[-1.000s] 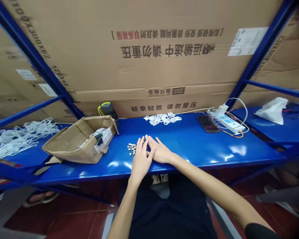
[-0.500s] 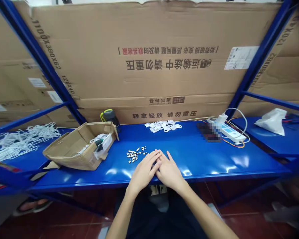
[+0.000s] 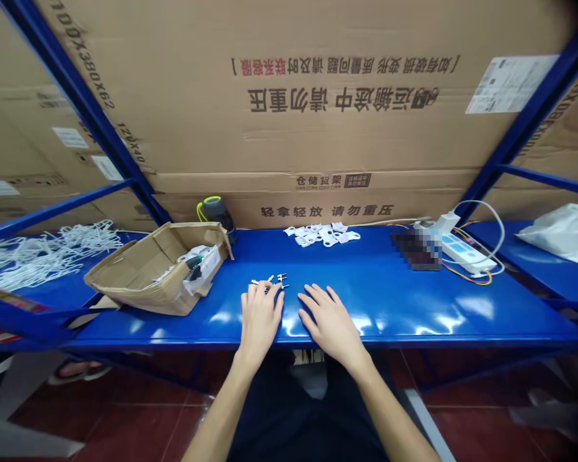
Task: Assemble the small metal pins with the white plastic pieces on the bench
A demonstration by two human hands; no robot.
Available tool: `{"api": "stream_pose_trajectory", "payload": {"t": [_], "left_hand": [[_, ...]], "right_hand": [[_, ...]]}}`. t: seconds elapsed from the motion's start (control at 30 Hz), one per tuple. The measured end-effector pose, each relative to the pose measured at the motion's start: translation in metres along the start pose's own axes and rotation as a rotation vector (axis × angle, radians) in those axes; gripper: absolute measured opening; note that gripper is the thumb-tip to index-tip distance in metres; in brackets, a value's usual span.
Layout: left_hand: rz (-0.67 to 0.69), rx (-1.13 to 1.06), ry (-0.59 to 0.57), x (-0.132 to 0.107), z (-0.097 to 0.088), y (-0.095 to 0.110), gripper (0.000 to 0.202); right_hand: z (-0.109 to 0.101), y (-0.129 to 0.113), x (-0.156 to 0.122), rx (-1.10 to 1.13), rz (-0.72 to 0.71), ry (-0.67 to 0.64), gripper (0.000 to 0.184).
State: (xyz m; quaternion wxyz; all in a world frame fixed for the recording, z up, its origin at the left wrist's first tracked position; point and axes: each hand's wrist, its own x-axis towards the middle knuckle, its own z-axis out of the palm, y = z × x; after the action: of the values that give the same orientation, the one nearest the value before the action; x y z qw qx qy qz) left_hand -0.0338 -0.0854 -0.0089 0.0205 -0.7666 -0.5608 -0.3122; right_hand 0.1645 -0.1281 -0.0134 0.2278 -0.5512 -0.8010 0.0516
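Observation:
My left hand point(image 3: 261, 316) is over a small pile of metal pieces point(image 3: 282, 278) with thin pins, palm down and fingers apart. It covers most of the pile, and whether its fingertips touch any piece I cannot tell. To the right, my right hand point(image 3: 332, 324) rests palm down near the front of the blue tabletop point(image 3: 390, 301), fingers spread and holding nothing. Farther back, beyond both hands, lies a group of flat white pieces with round holes point(image 3: 328, 239).
On the left stands an open cardboard box point(image 3: 139, 292) with several items inside, a dark flask point(image 3: 219, 215) behind it. White cords point(image 3: 52, 253) lie farther left. A power strip point(image 3: 467, 253) with cables sits right, beside a blurred dark object point(image 3: 417, 250). Cardboard point(image 3: 318, 147) walls the back.
My hands have parted from where they lay together. The left has moved left onto the metal pieces; the right now lies flat by itself. The view has shifted slightly.

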Motion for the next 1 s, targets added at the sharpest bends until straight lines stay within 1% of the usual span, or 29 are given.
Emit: {"api": "stream_pose_trajectory", "payload": {"t": [0.13, 0.23, 0.37, 0.53, 0.63, 0.73, 0.83, 0.93, 1.0], "left_hand": [[0.014, 0.025, -0.008, -0.001, 0.000, 0.005, 0.030], [0.057, -0.016, -0.015, -0.004, 0.001, 0.006, 0.031], [0.097, -0.159, -0.109, -0.004, 0.000, 0.007, 0.030], [0.141, -0.329, -0.249, -0.003, -0.002, 0.006, 0.028], [0.143, -0.383, -0.271, -0.003, -0.003, 0.003, 0.026], [0.135, -0.382, -0.270, -0.002, -0.003, 0.003, 0.026], [0.154, -0.368, -0.290, -0.002, -0.005, 0.007, 0.027], [0.184, -0.292, -0.289, -0.004, -0.008, 0.013, 0.029], [0.209, -0.221, -0.280, -0.004, -0.010, 0.015, 0.028]], "right_hand": [[-0.002, 0.000, 0.000, -0.024, -0.010, -0.027, 0.050], [-0.003, 0.000, 0.000, -0.022, -0.014, -0.026, 0.052], [-0.002, 0.003, 0.001, -0.004, -0.028, 0.007, 0.051], [-0.006, 0.012, 0.004, 0.049, -0.044, 0.024, 0.033], [-0.008, 0.013, 0.006, 0.072, -0.027, 0.043, 0.031], [-0.009, 0.010, 0.007, 0.068, -0.028, 0.051, 0.031], [-0.009, 0.007, 0.007, 0.075, -0.029, 0.062, 0.027], [-0.013, 0.006, 0.006, 0.047, 0.000, 0.059, 0.023], [-0.018, 0.009, 0.009, -0.002, 0.019, 0.030, 0.023]]}}
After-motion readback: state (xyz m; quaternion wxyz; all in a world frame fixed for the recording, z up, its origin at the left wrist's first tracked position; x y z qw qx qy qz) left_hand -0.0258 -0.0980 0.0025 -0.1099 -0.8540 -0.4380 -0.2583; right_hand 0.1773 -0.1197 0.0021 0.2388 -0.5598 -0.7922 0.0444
